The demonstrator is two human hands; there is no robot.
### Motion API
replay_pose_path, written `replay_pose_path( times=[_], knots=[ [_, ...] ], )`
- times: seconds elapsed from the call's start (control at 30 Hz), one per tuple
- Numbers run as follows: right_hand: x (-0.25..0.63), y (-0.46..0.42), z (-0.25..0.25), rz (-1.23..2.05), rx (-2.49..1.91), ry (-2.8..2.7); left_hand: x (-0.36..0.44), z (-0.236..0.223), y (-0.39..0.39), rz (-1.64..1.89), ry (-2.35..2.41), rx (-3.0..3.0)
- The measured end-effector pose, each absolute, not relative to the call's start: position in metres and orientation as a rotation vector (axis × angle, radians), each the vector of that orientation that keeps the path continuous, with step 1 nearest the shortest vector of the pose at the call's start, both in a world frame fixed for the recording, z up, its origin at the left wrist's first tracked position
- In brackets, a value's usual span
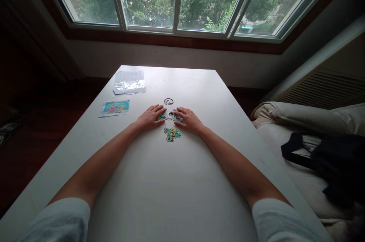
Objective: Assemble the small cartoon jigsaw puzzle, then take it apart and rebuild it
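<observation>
Both my hands rest on the white table, one on each side of a round ring-like item. My left hand lies flat with fingers spread, partly covering some colourful jigsaw pieces. Opposite it, my right hand is also flat and spread, with more jigsaw pieces beneath and beside its fingers. Nearer to me lies a joined patch of jigsaw puzzle, touched by neither hand. Just beyond the hands is a round, dark-rimmed disc. How many pieces the fingers hide, I cannot tell.
A colourful picture sheet lies left of my hands on the white table. Behind it sit papers with a clear plastic bag. Right of the table is a pale sofa with a dark bag. Windows stand ahead.
</observation>
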State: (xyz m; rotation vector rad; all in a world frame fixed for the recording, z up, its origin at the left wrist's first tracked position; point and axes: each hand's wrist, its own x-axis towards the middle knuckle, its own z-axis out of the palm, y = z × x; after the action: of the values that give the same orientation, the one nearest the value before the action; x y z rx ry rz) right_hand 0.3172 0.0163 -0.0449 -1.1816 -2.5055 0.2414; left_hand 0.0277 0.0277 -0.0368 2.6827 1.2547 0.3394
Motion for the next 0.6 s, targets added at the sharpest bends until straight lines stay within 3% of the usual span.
replay_pose_path(
  times=[0.6],
  knots=[
    [0.317,0.014,-0.037,0.26,-1.052,-2.481,0.028,-0.03,0.013,0.517,1.188,2.698]
  ],
)
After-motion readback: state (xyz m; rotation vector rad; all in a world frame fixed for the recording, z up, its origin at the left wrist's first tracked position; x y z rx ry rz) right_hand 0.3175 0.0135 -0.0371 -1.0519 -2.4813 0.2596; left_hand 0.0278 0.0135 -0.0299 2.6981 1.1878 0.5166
